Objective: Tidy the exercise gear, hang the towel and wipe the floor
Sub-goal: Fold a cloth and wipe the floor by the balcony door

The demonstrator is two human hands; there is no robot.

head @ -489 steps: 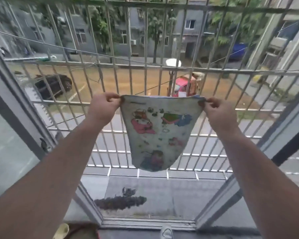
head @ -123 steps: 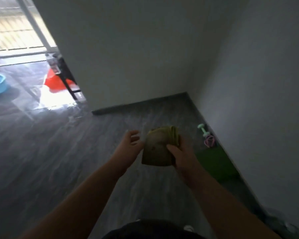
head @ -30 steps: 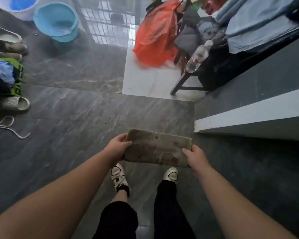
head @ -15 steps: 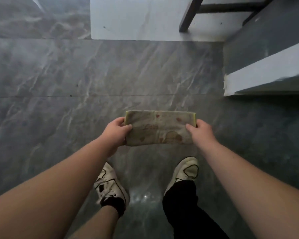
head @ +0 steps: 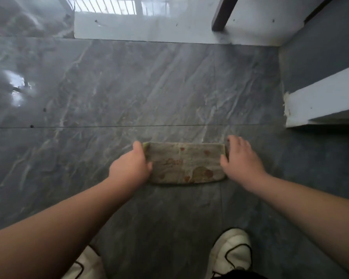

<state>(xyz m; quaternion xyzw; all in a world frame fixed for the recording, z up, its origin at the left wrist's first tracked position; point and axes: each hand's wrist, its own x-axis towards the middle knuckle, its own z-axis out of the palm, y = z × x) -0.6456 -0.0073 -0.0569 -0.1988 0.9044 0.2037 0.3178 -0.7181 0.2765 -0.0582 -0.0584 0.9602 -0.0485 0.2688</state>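
The glossy grey marble-look floor (head: 113, 93) carries a folded, stained cloth (head: 184, 163) lying flat near its centre. Two white shoes stand at 6 o'clock (head: 231, 252). A dark furniture leg (head: 223, 14) rests at 1 o'clock.

ahead: bare floor (head: 129, 87) | right: wall corner (head: 320, 101) blocks | far: chair leg (head: 224, 13)

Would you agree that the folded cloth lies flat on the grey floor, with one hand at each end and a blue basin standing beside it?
Not quite: the head view shows no blue basin. The folded cloth does lie flat on the grey floor, with the left hand and right hand at its ends.
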